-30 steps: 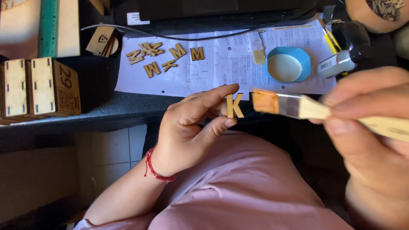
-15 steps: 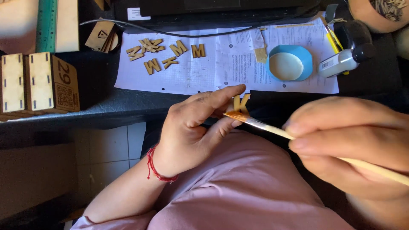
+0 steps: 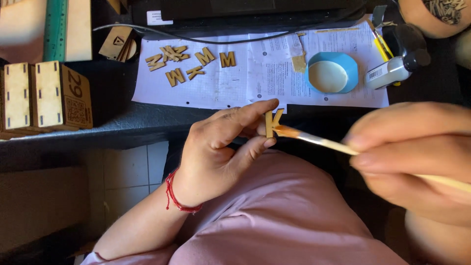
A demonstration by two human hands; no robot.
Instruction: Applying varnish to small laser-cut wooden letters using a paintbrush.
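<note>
Small tan wooden letter (image 3: 273, 122) pinched upright in your left hand (image 3: 221, 152) over your lap, your right hand (image 3: 417, 157) clamping a thin wooden-handled brush (image 3: 319, 142) — bristles touching the letter, blue lid (image 3: 332, 72) on desk beyond.

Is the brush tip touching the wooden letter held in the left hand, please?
Yes, the bristles of the brush rest against the wooden letter pinched in the left hand.

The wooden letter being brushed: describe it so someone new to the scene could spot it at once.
Start at the white paper sheets on the dark desk, then drop just below their front edge. There the left hand pinches a small flat wooden letter, with the brush tip in the right hand touching it. Unlike the loose letters on the paper, it is held in the air.
</note>
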